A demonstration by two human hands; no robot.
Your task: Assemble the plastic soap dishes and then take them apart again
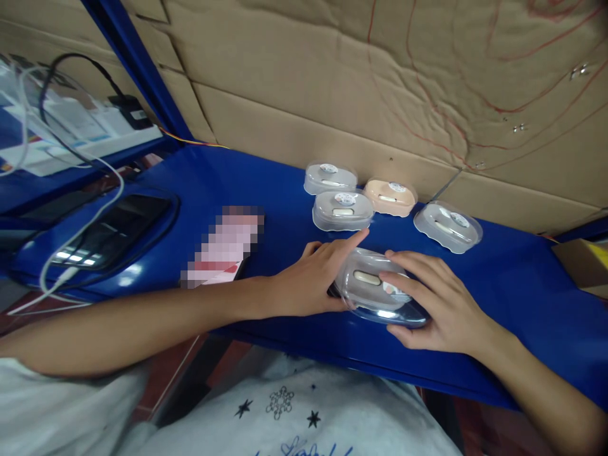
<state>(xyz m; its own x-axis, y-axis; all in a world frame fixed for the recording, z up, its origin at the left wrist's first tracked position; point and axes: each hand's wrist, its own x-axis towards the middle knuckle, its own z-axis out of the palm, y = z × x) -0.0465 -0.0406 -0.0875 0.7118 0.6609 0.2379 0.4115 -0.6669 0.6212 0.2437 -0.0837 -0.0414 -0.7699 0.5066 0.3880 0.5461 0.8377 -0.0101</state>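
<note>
- My L hand (325,277) + R hand (439,305) gripping clear case (363,296), near side of table (280,190)
- 4 lidded cases (342,218) far side, look done; this 1, can't tell

Nearest on a blue tabletop (532,316), a clear-lidded grey case (365,296) has a cream latch (367,278); farther back, three more grey cases (330,218) and a single peach case (377,191) carry white labels (346,199) with coloured print. At left, a phone screen (232,242) shows blurred squares of pink and red, and a black phone (116,231) trails a white cable (123,185). Red lines (409,38) streak the brown cardboard (285,95) at the far side, while a pale garment (361,389), near, bears black stars (313,418), a dark snowflake (280,403) and blue lettering (304,449).
</note>
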